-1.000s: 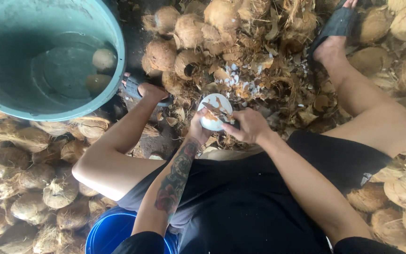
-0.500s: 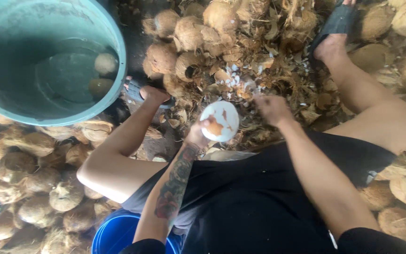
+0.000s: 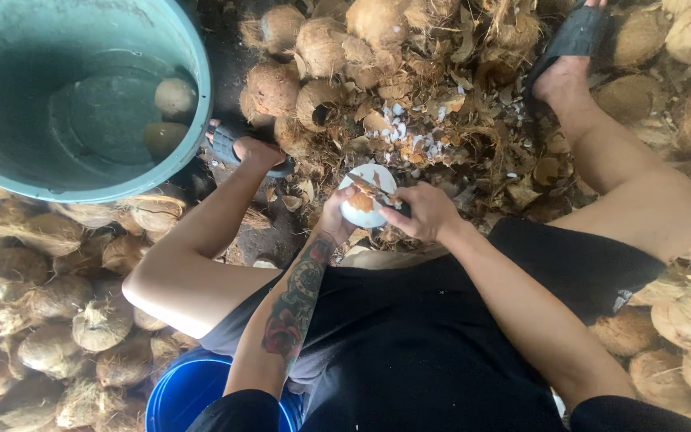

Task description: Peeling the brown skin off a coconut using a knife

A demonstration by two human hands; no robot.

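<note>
White coconut (image 3: 365,196) brown-flecked; teal tub (image 3: 193,136); blue bucket (image 3: 177,392).

We count two hands, one peeled coconut (image 3: 365,196), one teal tub (image 3: 81,100) holding two coconuts, one blue bucket (image 3: 189,396), and two sandals.

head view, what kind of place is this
Likely an informal coconut-processing spot on the ground: heaps of husked coconuts, a litter of husk and shell scraps, and a big teal tub holding peeled coconuts.
</note>
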